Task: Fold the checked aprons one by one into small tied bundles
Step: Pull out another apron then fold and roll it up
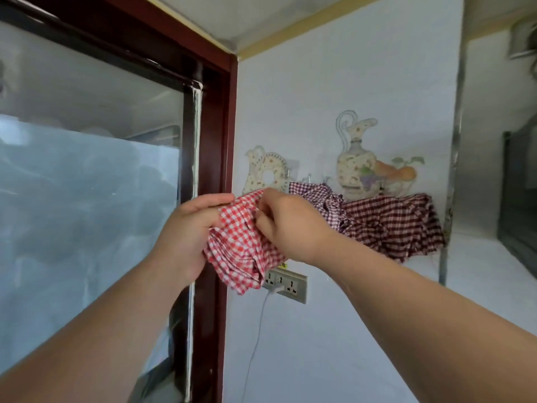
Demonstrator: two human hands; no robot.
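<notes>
Apron (241,242) in red-and-white check, gathered into a loose crumpled bundle and held in the air between your two hands, in front of the white wall (319,344). Your left hand (186,228) grips the bundle's left side, fingers curled round the cloth and thumb along its top edge. Your right hand (290,225) pinches a fold at the upper right, its fingers bent into the fabric. The bundle's lower end hangs over the top of a wall socket strip (286,282), from which a white cable (258,330) drops. Just behind your right hand, dark maroon checked aprons (389,225) hang bunched against the wall, below a painted jug motif (356,158). At left stand a dark red door frame (215,170) and a glass pane (87,184).
</notes>
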